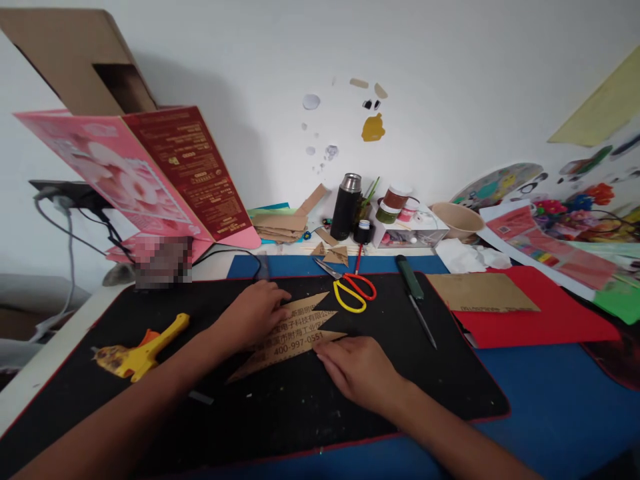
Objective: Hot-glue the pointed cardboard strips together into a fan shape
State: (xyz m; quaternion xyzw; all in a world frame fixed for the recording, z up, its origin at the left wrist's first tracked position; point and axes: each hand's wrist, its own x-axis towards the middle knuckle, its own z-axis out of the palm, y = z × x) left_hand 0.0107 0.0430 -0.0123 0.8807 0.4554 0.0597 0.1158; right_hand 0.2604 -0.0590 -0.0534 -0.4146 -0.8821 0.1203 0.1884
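A zigzag-cut piece of printed brown cardboard (295,338) lies on the black mat, its sharp points facing right. My left hand (254,313) grips it at the upper left, fingers bent over its edge and covering part of the print. At the lower right, my right hand (357,370) pinches the edge near one point between thumb and fingers. Just beyond the cardboard are scissors (347,287) with one yellow and one red-orange handle loop, blades apart. A green-handled utility knife or pointed tool (416,297) rests to the right. Left of my left forearm lies a yellow glue gun (145,350).
Behind the mat (280,427) stand a black thermos (347,207), paint jars (395,203) and a beige bowl (457,220). Cardboard scraps (280,223) are piled nearby. A pink box (130,173) rises at the left. Red paper (540,323) under a cardboard sheet (485,292) lies right.
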